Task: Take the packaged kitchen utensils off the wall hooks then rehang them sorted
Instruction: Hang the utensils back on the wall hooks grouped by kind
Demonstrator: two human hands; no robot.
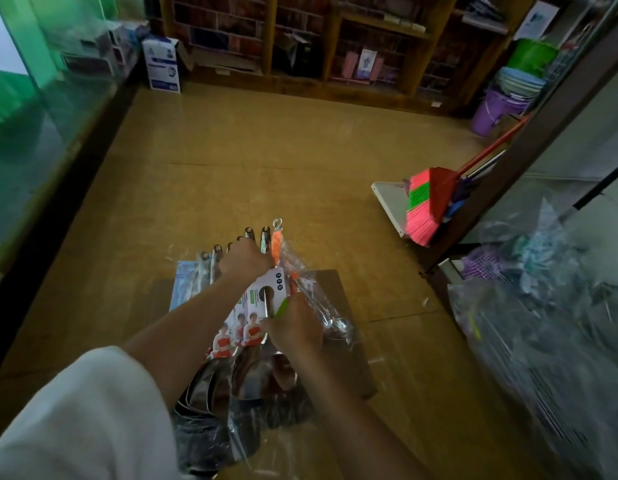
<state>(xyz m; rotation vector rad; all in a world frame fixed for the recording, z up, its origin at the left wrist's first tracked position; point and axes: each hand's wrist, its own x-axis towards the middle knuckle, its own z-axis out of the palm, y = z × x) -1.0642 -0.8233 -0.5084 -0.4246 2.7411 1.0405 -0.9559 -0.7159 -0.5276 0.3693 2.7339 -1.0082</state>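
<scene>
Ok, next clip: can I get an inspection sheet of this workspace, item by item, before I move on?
Surface: tan floor; a cardboard sheet lies under the bundle.
Job's things: packaged utensils bundled in clear wrap on the cardboard, steel handles pointing away; carded utensil on top; no wall hooks in view.
Clutter: broom and white dustpan to the right; plastic bags nearer.
Hands: left hand grips the steel handles; right hand holds the carded utensil.
Cables: nothing seen.
Surroundings: wooden shelves, buckets, glass counter.
</scene>
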